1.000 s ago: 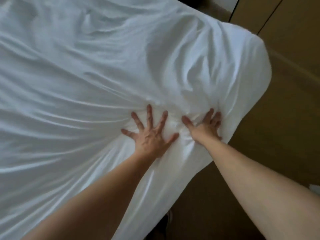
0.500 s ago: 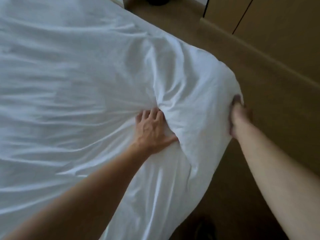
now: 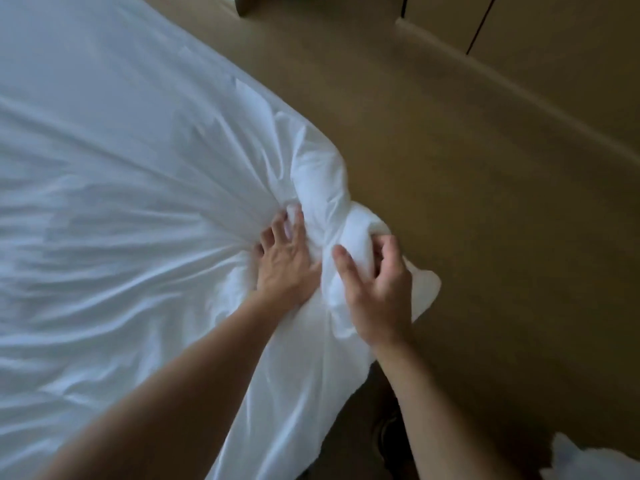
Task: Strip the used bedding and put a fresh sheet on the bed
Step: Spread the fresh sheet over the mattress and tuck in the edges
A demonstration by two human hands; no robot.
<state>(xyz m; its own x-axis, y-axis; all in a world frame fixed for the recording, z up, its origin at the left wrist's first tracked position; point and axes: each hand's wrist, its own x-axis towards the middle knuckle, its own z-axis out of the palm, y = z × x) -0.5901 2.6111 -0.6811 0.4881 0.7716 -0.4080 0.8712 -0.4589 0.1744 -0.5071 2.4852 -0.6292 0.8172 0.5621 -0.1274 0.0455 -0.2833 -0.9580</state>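
While both arms reach in from the bottom of the frame, the two hands meet at the corner of the bed (image 3: 104, 64), a little right of the middle. A white sheet (image 3: 138, 237) covers the bed and fills the whole left side of the picture. It hangs down over the bed's edge at the bottom middle.

The left hand (image 3: 287, 261) lies on top of the sheet. Its fingers (image 3: 277, 233) are mostly straight and a bit spread, and their tips push into the folds. Lots of long creases run out from that spot toward the left edge of the frame.

The right hand (image 3: 377, 292) is just beside it, to the right. Its thumb and fingers are curled round a fat bunch of the sheet at the corner and hold it tight. More bunched cloth puffs up just above both hands.

A brown floor (image 3: 450, 168) fills the right side. A pale ledge (image 3: 519, 98) crosses the upper right. A small white thing (image 3: 588, 459) sits in the bottom right corner; I cannot tell what it is.
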